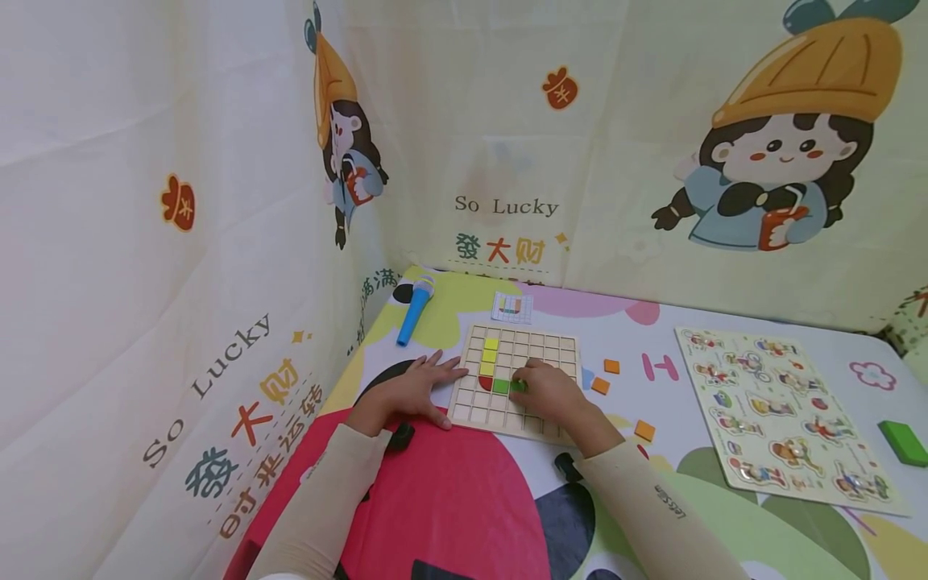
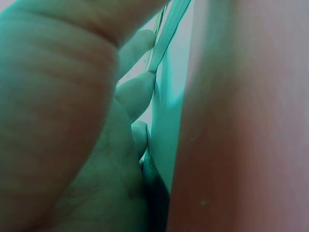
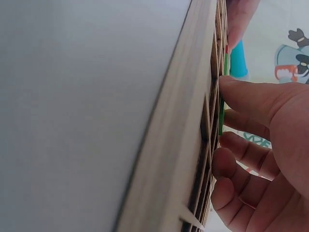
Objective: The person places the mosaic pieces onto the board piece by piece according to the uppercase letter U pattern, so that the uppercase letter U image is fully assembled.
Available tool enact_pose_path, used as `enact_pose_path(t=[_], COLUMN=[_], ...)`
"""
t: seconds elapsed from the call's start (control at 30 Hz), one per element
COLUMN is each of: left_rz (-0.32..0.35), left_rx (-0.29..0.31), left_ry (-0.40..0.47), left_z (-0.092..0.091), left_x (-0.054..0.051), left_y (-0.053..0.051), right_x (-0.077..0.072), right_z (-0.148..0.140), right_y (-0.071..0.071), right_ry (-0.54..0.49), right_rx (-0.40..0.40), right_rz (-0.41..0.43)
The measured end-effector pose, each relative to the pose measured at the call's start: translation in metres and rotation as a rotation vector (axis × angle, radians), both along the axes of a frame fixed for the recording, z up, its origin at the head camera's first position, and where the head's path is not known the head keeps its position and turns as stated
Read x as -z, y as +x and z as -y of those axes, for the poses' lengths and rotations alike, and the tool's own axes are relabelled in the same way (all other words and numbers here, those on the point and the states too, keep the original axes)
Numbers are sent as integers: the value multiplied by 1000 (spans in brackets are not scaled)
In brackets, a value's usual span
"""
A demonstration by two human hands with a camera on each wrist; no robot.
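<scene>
While the head view shows the whole wooden grid board (image 1: 536, 346) and its column of yellow tiles (image 1: 490, 356), the right wrist view gives only the board's edge, close up. Surface: patterned tablecloth (image 1: 442, 491), printed curtain (image 1: 464, 137) behind. Right hand (image 1: 548, 392): thumb and fingers pinch a green tile (image 1: 518, 386) over the grid. Left hand (image 1: 416, 389): fingers spread, fingertips at the board's left edge.
</scene>
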State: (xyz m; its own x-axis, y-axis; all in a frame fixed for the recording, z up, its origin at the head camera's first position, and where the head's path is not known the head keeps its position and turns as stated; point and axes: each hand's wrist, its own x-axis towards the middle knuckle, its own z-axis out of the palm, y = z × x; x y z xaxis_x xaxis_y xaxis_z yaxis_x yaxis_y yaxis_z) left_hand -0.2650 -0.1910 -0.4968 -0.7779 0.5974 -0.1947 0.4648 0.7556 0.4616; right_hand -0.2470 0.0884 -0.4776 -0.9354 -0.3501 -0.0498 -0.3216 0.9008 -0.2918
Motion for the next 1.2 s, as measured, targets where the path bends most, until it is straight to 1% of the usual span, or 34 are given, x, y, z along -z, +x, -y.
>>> enact_pose_path(t=[0.3, 0.63, 0.87, 0.93, 1.1, 1.2], left_rz=[6, 6, 2, 4, -7, -7], left_rx=[8, 13, 22, 22, 20, 21], left_ry=[12, 39, 6, 11, 10, 6], left_z=[0, 1, 1, 0, 0, 0], left_x=[0, 3, 6, 7, 6, 5], left_y=[0, -1, -3, -4, -4, -3], right_x=[0, -3, -1, -2, -4, -7], right_z=[-11, -26, -47, -55, -75, -86], right_y=[2, 9, 16, 19, 25, 27], right_ry=[-27, -58, -82, -88, -120, -133], right_rx=[-2, 5, -32, -40, -90, -106], right_rz=[-6, -7, -26, -39, -60, -55])
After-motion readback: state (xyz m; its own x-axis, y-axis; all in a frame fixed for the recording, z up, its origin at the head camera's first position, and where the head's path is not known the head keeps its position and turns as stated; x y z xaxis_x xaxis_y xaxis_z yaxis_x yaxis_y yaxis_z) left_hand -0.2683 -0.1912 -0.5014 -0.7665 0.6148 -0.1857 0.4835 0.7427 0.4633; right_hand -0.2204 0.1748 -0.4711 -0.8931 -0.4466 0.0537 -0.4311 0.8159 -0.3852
